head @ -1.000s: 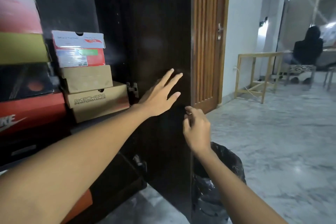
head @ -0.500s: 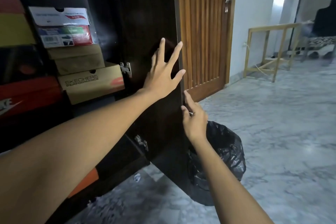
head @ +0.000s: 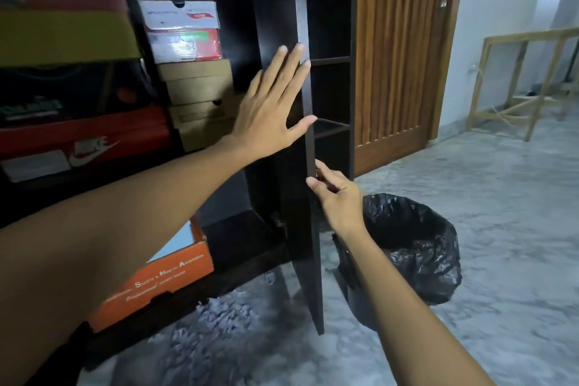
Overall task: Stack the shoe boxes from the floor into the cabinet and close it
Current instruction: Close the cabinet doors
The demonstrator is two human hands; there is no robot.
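Observation:
The dark cabinet door (head: 308, 244) stands edge-on to me, partly swung. My left hand (head: 272, 110) lies flat on its inner face with fingers spread. My right hand (head: 336, 197) pinches the door's front edge lower down. Inside the cabinet, shoe boxes are stacked: a white and red box (head: 183, 30) on two brown boxes (head: 197, 94), a red Nike box (head: 84, 141) at the left under a black box and a yellow one (head: 62, 37), and an orange box (head: 163, 273) on the bottom shelf.
A bin lined with a black bag (head: 410, 247) stands on the marble floor just right of the door. Behind it are empty dark shelves (head: 332, 59), a wooden room door (head: 398, 50) and a light wooden frame (head: 520, 78) by the wall.
The cabinet door has swung round from facing me to edge-on. My left hand stayed flat on it, and my right hand has taken hold of its edge.

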